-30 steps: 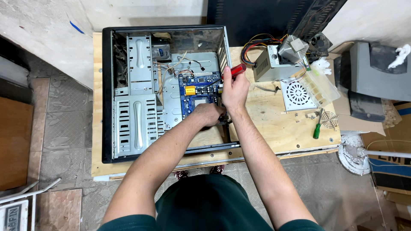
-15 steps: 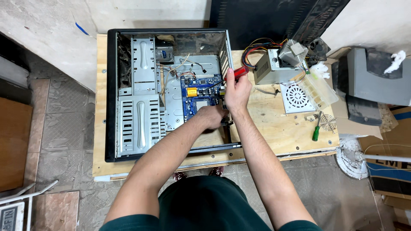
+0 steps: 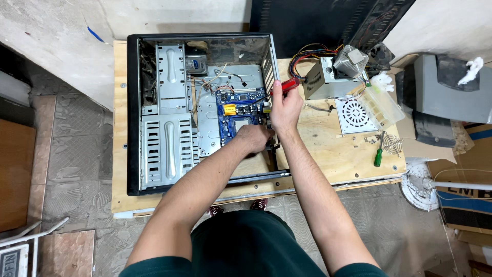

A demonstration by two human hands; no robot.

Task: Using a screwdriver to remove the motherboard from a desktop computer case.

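Little has shifted since the earlier frames: both hands stay over the blue motherboard (image 3: 237, 115), which sits inside the open black computer case (image 3: 132, 113) lying on its side on a plywood workbench (image 3: 328, 154). Right hand (image 3: 285, 106) is closed around a red-handled screwdriver (image 3: 288, 85), its shaft angled down toward the board. Left hand (image 3: 254, 137) rests curled on the board's near edge; whether its fingers grip anything cannot be told. Silver drive bays (image 3: 168, 138) fill the case's left side. Beside the case lie a grey power supply (image 3: 323, 79), a white fan grille (image 3: 354, 114) and a green-handled screwdriver (image 3: 378, 154). Grey tiled floor surrounds the bench.
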